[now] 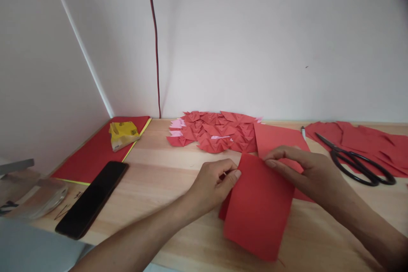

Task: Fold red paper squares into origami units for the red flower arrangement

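Observation:
A folded sheet of red paper (259, 212) is held up over the front of the table between my two hands. My left hand (219, 180) pinches its upper left edge between thumb and fingers. At its upper right corner, the thumb and index finger of my right hand (295, 168) close on the paper. The lower part of the sheet hangs toward me, and a second layer shows behind its left side. Behind the right hand lies another flat red sheet (277, 134), partly covered.
Folded red and pink paper pieces (219, 129) lie along the wall. Black-handled scissors (360, 161) rest by red paper cutouts (360, 136) at right. A phone (92, 199), a yellow wrapper (124, 134) and a red folder (92, 157) are at left. A cable (154, 29) hangs down the wall.

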The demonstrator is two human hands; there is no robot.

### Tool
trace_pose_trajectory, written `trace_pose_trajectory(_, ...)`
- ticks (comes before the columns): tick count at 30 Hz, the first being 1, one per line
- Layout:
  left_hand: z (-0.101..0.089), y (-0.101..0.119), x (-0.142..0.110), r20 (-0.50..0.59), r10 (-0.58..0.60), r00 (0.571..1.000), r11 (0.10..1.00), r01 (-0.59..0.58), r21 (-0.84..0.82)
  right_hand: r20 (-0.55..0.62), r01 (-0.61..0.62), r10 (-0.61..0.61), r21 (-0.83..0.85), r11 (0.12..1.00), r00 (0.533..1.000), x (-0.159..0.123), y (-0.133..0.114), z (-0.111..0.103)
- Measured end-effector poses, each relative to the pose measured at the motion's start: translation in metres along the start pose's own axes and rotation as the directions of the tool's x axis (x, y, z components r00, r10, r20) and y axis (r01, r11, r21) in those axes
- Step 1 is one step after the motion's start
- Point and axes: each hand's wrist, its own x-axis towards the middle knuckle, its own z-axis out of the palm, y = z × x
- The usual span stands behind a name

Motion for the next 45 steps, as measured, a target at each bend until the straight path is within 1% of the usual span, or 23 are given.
trace_pose_trajectory(6,-0.001,0.003,-0.001,0.024,0.035,0.999,0.994,-0.038,0.104,0.095,-0.014,0.013,0.019,1.0,0.995,-0.001,0.003,0.005)
trace_pose_trajectory(10,0.0,0.005,-0.001,0.009,0.072,0.997,0.983,-0.072,0.168,0.153,-0.032,0.018,0.088,0.996,0.988,-0.002,0.003,0.008)
trace_pose_trajectory(13,0.0,0.005,-0.002,0.008,0.098,0.995,0.979,-0.098,0.181,0.165,-0.038,0.015,0.137,0.99,0.986,-0.003,0.005,0.009)
trace_pose_trajectory(18,0.001,0.005,-0.003,0.024,0.109,0.994,0.978,-0.112,0.177,0.163,-0.066,0.037,0.174,0.983,0.986,-0.005,0.007,0.009)
trace_pose_trajectory(22,0.0,0.006,-0.002,0.04,0.11,0.993,0.977,-0.115,0.178,0.163,-0.069,0.04,0.175,0.982,0.986,-0.007,0.007,0.008)
trace_pose_trajectory(27,0.0,0.007,-0.002,0.044,0.109,0.993,0.977,-0.116,0.181,0.146,-0.092,0.072,0.132,0.987,0.987,-0.007,0.004,0.009)
trace_pose_trajectory(34,0.001,0.006,-0.002,0.043,0.096,0.994,0.978,-0.102,0.182,0.136,-0.083,0.067,0.113,0.99,0.988,-0.006,0.005,0.01)
trace_pose_trajectory(39,0.0,0.006,-0.001,0.062,0.095,0.994,0.976,-0.105,0.192,0.148,-0.078,0.062,0.106,0.991,0.987,-0.002,0.004,0.011)
trace_pose_trajectory(42,0.001,0.006,-0.001,0.096,0.104,0.99,0.968,-0.122,0.218,0.18,-0.072,0.054,0.094,0.993,0.982,0.0,0.001,0.01)
trace_pose_trajectory(45,0.002,0.005,-0.001,0.137,0.108,0.985,0.964,-0.137,0.226,0.268,-0.036,0.011,0.091,0.995,0.963,-0.002,-0.001,0.011)
